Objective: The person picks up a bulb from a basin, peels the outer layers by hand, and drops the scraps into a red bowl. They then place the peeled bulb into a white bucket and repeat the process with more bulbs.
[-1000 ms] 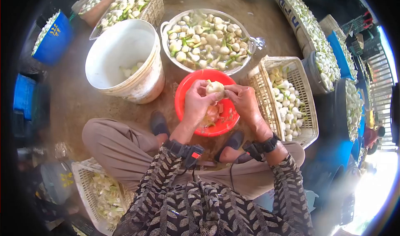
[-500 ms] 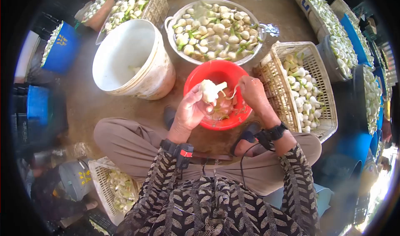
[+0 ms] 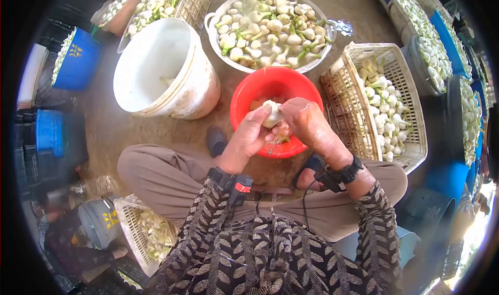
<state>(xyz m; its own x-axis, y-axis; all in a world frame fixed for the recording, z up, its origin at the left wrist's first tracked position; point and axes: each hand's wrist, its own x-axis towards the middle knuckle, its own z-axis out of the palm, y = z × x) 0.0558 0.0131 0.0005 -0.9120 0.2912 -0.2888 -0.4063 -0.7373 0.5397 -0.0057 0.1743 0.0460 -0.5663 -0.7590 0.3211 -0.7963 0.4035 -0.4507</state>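
Note:
Over the red basin (image 3: 243,96), my left hand (image 3: 244,140) holds a white garlic bulb (image 3: 272,117) between thumb and fingers. My right hand (image 3: 312,126) is closed against the bulb's right side, pinching it where the stem was showing. The fingertips there are mostly hidden behind the back of the hand. Bits of peel lie in the basin below, partly covered by my hands.
Beyond the red basin stands a wide metal basin (image 3: 212,34) of garlic in water. A white bucket (image 3: 200,89) is at left. On the right is a crate (image 3: 351,120) of garlic bulbs. Behind at lower left are a crate (image 3: 129,227) of peelings and another person (image 3: 67,243).
My right hand has come left and down from beside the bulb onto it. A thin strip of peel that hung from it is out of sight. My left hand has shifted slightly right.

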